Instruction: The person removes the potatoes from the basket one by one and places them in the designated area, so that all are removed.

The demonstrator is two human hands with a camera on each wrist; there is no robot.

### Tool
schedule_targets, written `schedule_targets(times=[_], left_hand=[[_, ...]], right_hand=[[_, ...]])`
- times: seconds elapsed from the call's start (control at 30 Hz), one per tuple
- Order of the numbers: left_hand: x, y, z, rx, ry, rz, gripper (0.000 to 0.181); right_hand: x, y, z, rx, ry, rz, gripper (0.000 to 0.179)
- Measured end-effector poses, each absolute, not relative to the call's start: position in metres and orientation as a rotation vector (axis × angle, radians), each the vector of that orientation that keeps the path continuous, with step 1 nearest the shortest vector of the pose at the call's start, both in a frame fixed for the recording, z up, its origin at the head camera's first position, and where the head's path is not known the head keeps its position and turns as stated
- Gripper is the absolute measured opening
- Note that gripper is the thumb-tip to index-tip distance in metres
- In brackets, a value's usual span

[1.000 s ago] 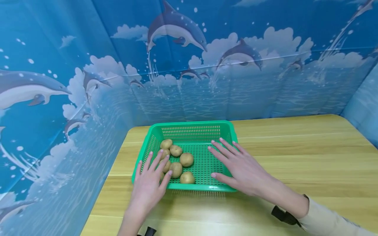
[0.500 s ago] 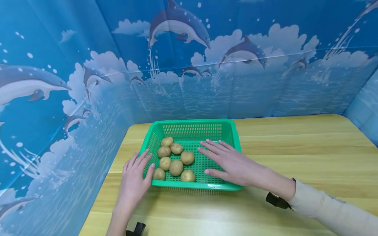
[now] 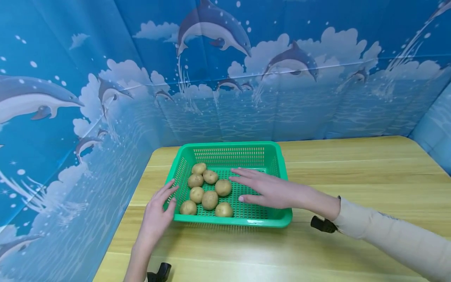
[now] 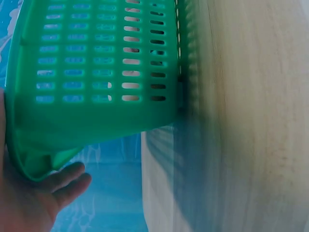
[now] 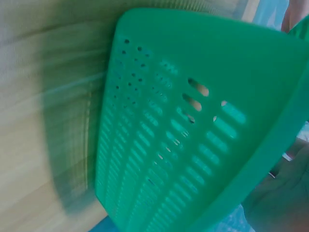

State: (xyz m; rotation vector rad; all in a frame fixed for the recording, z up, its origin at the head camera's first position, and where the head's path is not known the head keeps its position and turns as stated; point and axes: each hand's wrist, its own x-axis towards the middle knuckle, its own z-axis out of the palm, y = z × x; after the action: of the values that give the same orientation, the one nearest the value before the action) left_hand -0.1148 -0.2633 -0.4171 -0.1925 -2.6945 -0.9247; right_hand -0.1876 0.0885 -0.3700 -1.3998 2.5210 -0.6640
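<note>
A green plastic basket [image 3: 232,223] with slotted walls holds several potatoes [image 3: 210,200], all lying in its left half. My left hand [image 3: 156,214] is at the basket's left rim, thumb and fingers spread apart; whether it touches the rim I cannot tell. In the left wrist view, fingers [image 4: 72,189] of that hand extend beyond the basket's corner. Over the basket's right half, my right hand [image 3: 267,191] hovers with straight fingers pointing left towards the potatoes and holds nothing. The right wrist view shows the outside of the basket wall [image 5: 159,111], with part of the hand [image 5: 282,198] behind it.
The basket stands on a light wooden table [image 3: 352,172], near its back left corner. A blue curtain [image 3: 225,113] printed with dolphins hangs behind the table and along its left side. Black straps with wrist cameras [image 3: 323,224] sit on both wrists.
My left hand has moved left, from above the potatoes to the left rim, so more potatoes show. My right hand has shifted left over the basket. The potatoes appear unmoved.
</note>
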Motion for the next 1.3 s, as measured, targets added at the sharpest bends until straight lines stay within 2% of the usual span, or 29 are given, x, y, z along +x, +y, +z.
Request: schedule_targets(times=[0.43, 0.87, 1.07, 1.3], left_hand=[[-0.119, -0.275, -0.427, -0.226, -2.628, -1.153, 0.046], [-0.113, -0.27, -0.421, -0.258, -2.522, -1.408, 0.046], [-0.116, -0.273, -0.429, -0.264, -2.506, -1.419, 0.047], [-0.122, -0.278, -0.438, -0.283, -2.487, -1.442, 0.048]], right_hand=[[-0.209, 0.078, -0.347, -1.357, 2.324, -0.612, 0.061], [-0.235, 0.049, -0.319, -1.388, 2.109, -0.526, 0.043], [-0.245, 0.029, -0.324, -1.352, 1.964, -0.574, 0.037], [-0.26, 0.012, -0.348, -1.3, 1.731, -0.623, 0.039]])
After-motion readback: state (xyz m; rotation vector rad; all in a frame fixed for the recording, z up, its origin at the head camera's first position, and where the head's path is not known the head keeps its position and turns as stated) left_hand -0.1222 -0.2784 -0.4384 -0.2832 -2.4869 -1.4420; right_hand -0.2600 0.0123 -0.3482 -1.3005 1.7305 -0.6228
